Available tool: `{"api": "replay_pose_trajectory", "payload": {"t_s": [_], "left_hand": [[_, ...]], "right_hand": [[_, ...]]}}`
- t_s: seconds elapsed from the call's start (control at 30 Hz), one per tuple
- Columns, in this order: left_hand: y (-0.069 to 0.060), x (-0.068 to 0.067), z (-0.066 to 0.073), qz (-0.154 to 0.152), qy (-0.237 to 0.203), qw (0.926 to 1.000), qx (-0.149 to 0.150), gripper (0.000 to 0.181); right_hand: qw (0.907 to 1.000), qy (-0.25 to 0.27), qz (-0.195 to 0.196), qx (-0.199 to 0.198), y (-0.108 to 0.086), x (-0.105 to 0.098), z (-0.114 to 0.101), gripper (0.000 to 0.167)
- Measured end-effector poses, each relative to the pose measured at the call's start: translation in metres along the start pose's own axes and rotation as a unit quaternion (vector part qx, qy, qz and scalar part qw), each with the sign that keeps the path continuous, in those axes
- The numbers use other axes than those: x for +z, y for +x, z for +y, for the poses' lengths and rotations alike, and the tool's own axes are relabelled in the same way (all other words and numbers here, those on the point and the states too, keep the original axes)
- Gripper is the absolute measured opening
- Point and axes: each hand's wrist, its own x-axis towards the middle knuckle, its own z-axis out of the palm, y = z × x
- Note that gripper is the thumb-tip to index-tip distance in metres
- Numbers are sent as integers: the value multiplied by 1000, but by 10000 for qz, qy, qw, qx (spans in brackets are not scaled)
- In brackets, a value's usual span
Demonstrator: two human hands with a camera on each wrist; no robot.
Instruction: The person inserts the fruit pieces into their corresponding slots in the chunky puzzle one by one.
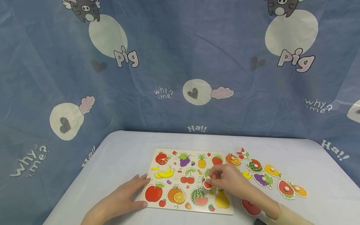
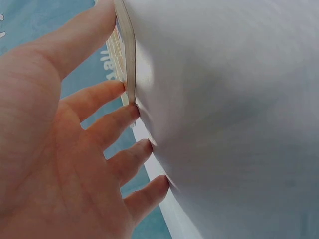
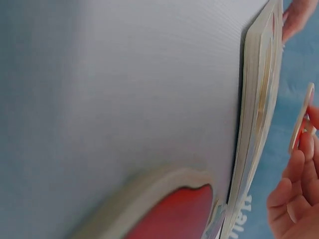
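Observation:
A flat wooden fruit puzzle board lies on the white table. My left hand rests at its left edge, fingers spread, with thumb and fingertips against the board; the left wrist view shows the open palm beside the board's edge. Above the right part of the board, my right hand pinches a red fruit puzzle piece by its round knob. That piece appears edge-on in the right wrist view, held up off the board; fingers partly cover it, so its exact fruit is unclear.
Several knobbed pieces lie right of the board, among them an orange, a watermelon, a pear, grapes and a strawberry. A large red piece lies under the right forearm. Blue patterned cloth hangs around the table.

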Motion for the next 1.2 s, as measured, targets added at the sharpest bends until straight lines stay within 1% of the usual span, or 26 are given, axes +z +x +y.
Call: {"api": "replay_pose_trajectory", "payload": {"t_s": [0.07, 0.23, 0.3, 0.4, 0.5, 0.63, 0.7, 0.77, 0.93, 1.2], "left_hand": [[0, 0, 0, -1, 23, 10000, -8, 81], [0, 0, 2, 10, 104, 9997, -200, 81], [0, 0, 3, 12, 111, 9997, -232, 81], [0, 0, 2, 15, 93, 9997, -239, 81], [0, 0, 2, 34, 119, 9998, -174, 81], [0, 1, 2, 52, 144, 9998, -117, 80], [0, 1, 2, 48, 153, 9998, -134, 80], [0, 1, 3, 52, 149, 9998, -152, 81], [1, 0, 4, 70, 154, 9997, -181, 81], [-1, -1, 5, 34, 84, 9998, -150, 80]], "right_hand": [[10000, 60, 8, 31, 3, 2, -1, 11], [9997, 228, -7, 59, 11, 7, -4, 10], [9995, 298, -36, 63, 14, 9, -6, 10], [9992, 383, -72, 77, 18, 13, -8, 11], [9990, 432, -59, 67, 22, 17, -10, 12], [9978, 642, -113, 150, 26, 21, -12, 13], [9968, 760, -157, 194, 28, 23, -13, 13], [9965, 786, -176, 203, 29, 24, -14, 14], [9976, 670, -115, 146, 35, 29, -15, 14], [9976, 648, -219, 69, 45, 34, -18, 12]]}}
